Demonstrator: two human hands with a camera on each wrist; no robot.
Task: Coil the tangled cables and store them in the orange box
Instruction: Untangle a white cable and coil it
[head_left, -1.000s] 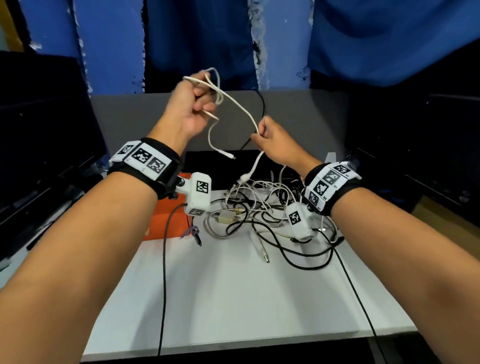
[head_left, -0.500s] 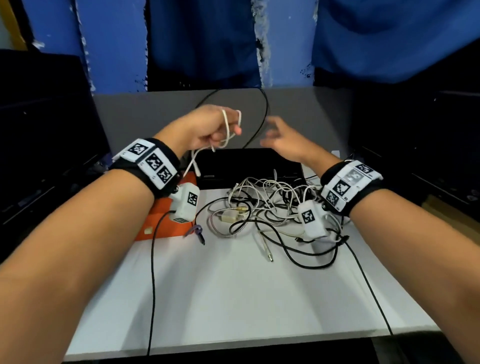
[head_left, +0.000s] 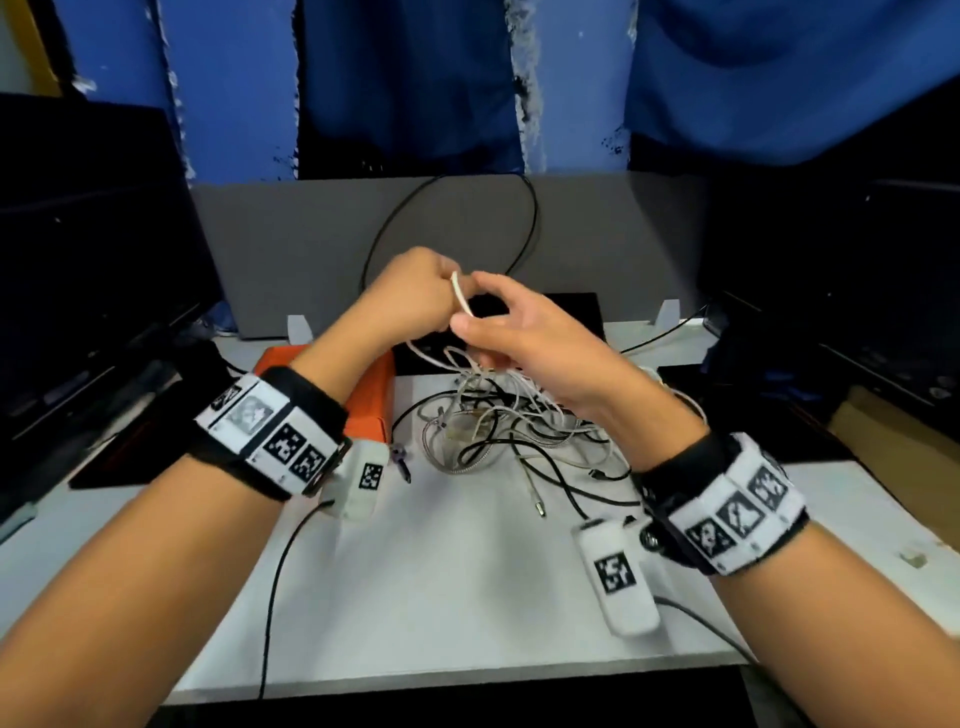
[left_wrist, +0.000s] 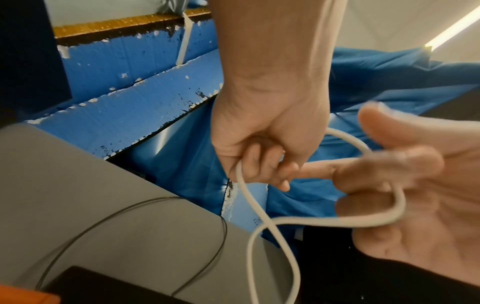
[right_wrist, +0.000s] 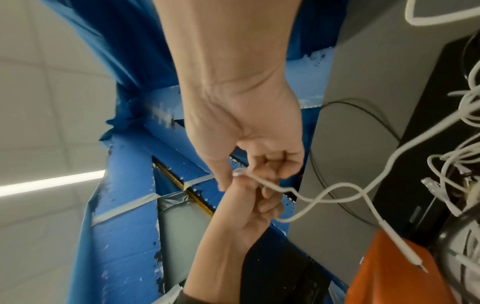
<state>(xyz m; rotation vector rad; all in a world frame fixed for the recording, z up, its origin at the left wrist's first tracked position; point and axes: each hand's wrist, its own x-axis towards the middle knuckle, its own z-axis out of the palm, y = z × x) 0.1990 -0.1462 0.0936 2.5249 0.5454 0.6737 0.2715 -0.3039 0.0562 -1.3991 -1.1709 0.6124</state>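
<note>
Overhead, two hands: left hand and right hand both pinch one white cable.

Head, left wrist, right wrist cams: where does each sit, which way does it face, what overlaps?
Head: worn on the head, faces forward and down at the table; shows both forearms, left hand and right hand.
Left wrist: palm side of the wrist, faces along the left hand toward the grey panel; right hand's fingers show too.
Right wrist: palm side, faces along the right hand; left forearm and box show.
Shared: all three see both hands on the white cable.
</note>
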